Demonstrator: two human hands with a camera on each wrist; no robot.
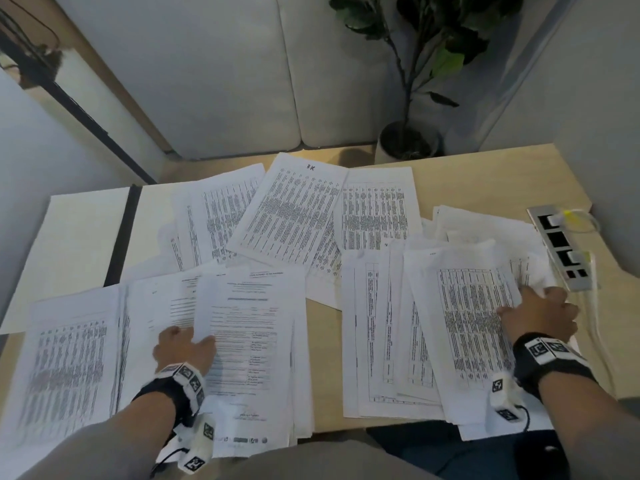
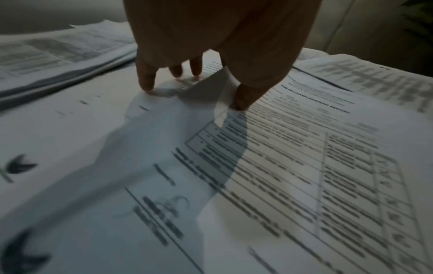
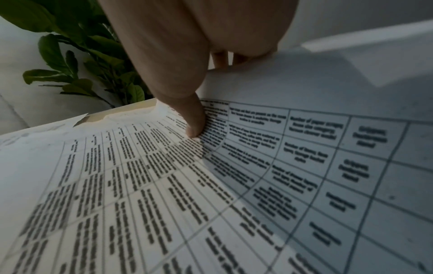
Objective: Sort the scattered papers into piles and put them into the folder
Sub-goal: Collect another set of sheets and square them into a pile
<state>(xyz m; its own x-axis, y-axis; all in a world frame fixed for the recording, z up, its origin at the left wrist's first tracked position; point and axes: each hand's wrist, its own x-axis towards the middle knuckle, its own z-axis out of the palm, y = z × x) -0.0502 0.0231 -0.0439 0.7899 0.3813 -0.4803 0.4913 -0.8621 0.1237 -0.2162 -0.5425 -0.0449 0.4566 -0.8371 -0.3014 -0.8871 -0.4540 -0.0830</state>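
Printed papers lie scattered across the wooden table (image 1: 485,174). An open white folder (image 1: 79,244) with a black spine lies at the back left, partly under loose sheets. My left hand (image 1: 194,339) pinches the left edge of a form sheet (image 1: 249,341) on the near-left pile; in the left wrist view my thumb (image 2: 243,100) lies on top of the form sheet (image 2: 293,157) and its edge is lifted. My right hand (image 1: 526,299) grips the right edge of a table-printed sheet (image 1: 471,323) on the right pile. My thumb (image 3: 194,129) presses that sheet (image 3: 293,166), which curls up over the fingers.
A metal power strip (image 1: 561,251) with plugs and white cables sits at the table's right edge, close to my right hand. A potted plant (image 1: 408,140) and a pale sofa (image 1: 225,81) stand beyond the far edge. Several densely printed sheets (image 1: 294,216) overlap mid-table.
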